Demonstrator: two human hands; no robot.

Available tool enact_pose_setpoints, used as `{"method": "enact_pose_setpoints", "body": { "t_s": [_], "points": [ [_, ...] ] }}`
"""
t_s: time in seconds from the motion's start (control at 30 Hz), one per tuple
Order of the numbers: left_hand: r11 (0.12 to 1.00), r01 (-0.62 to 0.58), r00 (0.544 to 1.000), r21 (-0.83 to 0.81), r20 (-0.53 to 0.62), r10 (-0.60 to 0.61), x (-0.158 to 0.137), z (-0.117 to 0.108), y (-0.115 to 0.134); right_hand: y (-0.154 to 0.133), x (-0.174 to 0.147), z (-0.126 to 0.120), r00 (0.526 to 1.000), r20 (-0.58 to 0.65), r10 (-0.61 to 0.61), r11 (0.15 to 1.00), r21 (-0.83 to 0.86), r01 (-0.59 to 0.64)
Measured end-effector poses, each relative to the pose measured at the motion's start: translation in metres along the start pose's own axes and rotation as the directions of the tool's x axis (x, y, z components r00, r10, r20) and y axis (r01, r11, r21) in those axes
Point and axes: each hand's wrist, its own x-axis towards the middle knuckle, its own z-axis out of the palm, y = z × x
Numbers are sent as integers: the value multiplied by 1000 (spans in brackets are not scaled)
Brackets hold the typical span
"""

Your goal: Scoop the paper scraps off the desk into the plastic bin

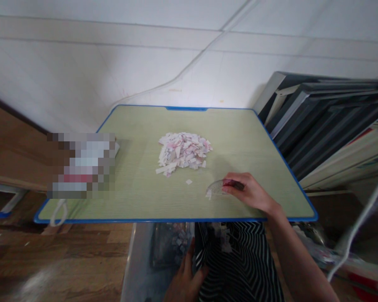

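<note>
My right hand [247, 191] is closed over the table's near right part. It pinches a clear half-round plate [214, 187] with a dark red and brown part under the fingers; its exact kind is unclear. A small pale scrap [208, 195] lies at the plate's left end. Beyond it, a heap of white and pink paper scraps [184, 151] sits mid-table, and one loose scrap [189, 181] lies in front. Below the table edge, my left hand [185, 279] grips the right rim of a clear plastic box [141, 251], which holds more scraps.
The pale green table [138, 197] has a blue edge. A pixelated object [85, 167] with a white loop stands on its left. Dark flat panels [321, 121] lean at the right. A cable [189, 65] runs along the wall. Striped cloth [239, 268] with scraps covers my lap.
</note>
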Motion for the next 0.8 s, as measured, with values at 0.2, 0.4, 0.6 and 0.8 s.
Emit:
{"method": "enact_pose_setpoints", "body": {
  "t_s": [0.2,0.4,0.6,0.8],
  "points": [
    [998,-58,998,-28,6,59,-1,6,-6,-4,-4,-8,977,211,13,995,92,-33],
    [1000,-8,1000,-23,11,8,-1,3,-3,-5,-9,-18,949,316,0,994,102,-34],
    [999,18,998,-50,67,-15,0,0,-2,-3,-6,-10,989,139,58,986,146,-78],
    [998,-17,998,-55,59,20,0,-3,-1,-1,-2,-4,980,194,32,996,79,-48]
  ]
}}
